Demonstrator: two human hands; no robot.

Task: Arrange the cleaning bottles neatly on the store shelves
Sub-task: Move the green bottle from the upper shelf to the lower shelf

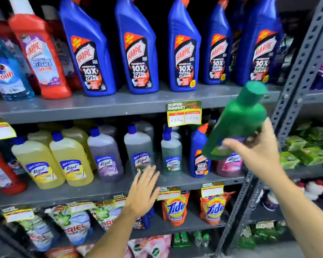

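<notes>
Right hand clamped the green bottle low on its body, tilted, off the shelf, before the middle shelf's right end. Left hand hung open at that shelf's front edge, probably to clear a slot.

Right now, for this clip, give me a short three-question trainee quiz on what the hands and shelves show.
1. True or false: the right hand holds the green bottle tilted, off the shelf.
2. Which is the left hand doing? A) gripping a Tide pouch B) open, fingers spread, in front of the middle shelf C) lifting a blue Harpic bottle
3. Fill in: the small blue Harpic bottle on the middle shelf stands right of a ____ bottle.

Key: 1 true; 2 B; 3 Lizol.
</notes>
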